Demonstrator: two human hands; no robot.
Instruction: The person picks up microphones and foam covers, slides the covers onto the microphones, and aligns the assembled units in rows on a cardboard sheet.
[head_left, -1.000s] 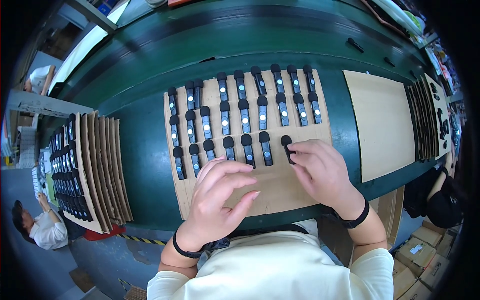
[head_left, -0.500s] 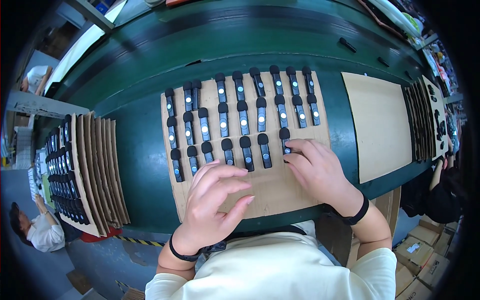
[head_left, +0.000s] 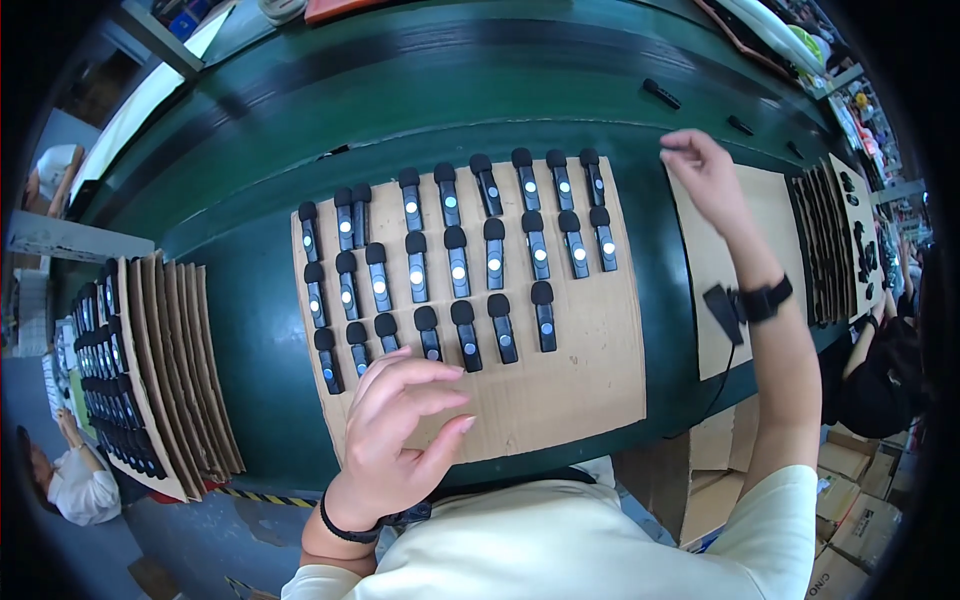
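Several small black microphones with foam caps and round light buttons lie in three rows on a cardboard sheet. My left hand hovers over the sheet's lower left part, fingers apart and nothing held. Its fingertips partly cover the lower row, near one microphone. At the right end of that row lies another microphone, touched by neither hand. My right hand is raised above the far edge of a bare cardboard sheet. Its fingers are slightly bent, with nothing visible between them.
Loose black microphones lie on the green surface at the far right. Upright cardboard sheets with microphones stand at the left; more cardboard stands at the right. A black cord hangs from my right wrist strap. Other people work at both sides.
My right hand has left the microphone at the lower row's right end and swung far and to the right. My left hand keeps its pose. The whole view has shifted slightly.
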